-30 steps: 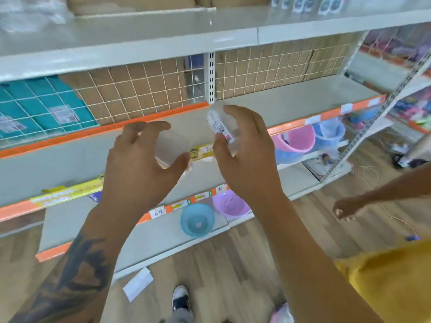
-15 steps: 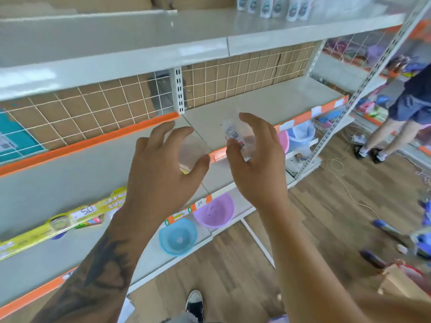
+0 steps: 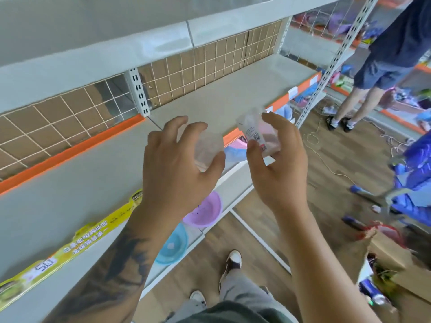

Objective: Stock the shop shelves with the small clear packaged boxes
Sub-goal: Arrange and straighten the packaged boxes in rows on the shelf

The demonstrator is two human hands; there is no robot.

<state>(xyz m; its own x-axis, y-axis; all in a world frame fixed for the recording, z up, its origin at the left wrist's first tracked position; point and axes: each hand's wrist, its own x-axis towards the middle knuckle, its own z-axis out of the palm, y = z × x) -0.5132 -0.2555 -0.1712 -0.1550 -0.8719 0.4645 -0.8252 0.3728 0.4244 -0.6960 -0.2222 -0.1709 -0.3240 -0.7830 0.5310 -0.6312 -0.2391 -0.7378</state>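
Observation:
My left hand (image 3: 179, 164) grips a small clear packaged box (image 3: 207, 148) between fingers and thumb. A second clear box (image 3: 256, 134), with a white barcode label, is held in my right hand (image 3: 277, 166). Both hands hover side by side in front of the grey shelf (image 3: 221, 99), near its orange front edge. The shelf board behind them is bare, backed by a white wire grid over brown cardboard.
A purple bowl (image 3: 205, 210) and a blue bowl (image 3: 172, 245) sit on the lower shelf. A yellow price strip (image 3: 77, 248) runs along a shelf edge at left. Another person (image 3: 382, 57) stands at right by a white upright (image 3: 331, 64). A cardboard box (image 3: 394, 257) and blue bags (image 3: 415, 178) lie on the floor.
My view and both hands have shifted right along the shelf, each hand still holding its clear box. The standing person at right is now nearer in view.

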